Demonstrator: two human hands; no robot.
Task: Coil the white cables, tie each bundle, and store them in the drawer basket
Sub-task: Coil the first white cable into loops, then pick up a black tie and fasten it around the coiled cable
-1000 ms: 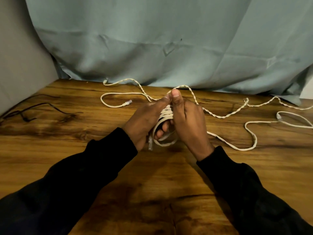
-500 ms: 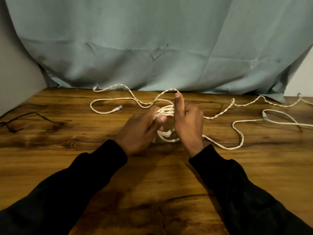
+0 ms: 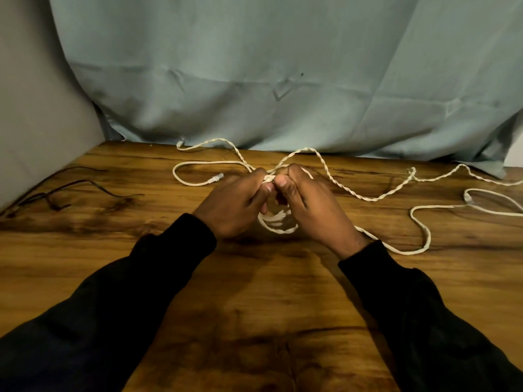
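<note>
Close in, left hand (image 3: 235, 202) and right hand (image 3: 307, 205) each pinch the top of a small coil (image 3: 278, 222) of white cable (image 3: 348, 190) hanging between them over the table (image 3: 254, 306). Best to keep loops even, drawing slack steadily. Farther off, loose cable trails right out of frame; drawer basket unseen.

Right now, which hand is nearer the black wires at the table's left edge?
Left. The left hand pinches the white cable coil mid-table, on the side toward the black wires; the right hand grips the coil's far side, farther away.
</note>
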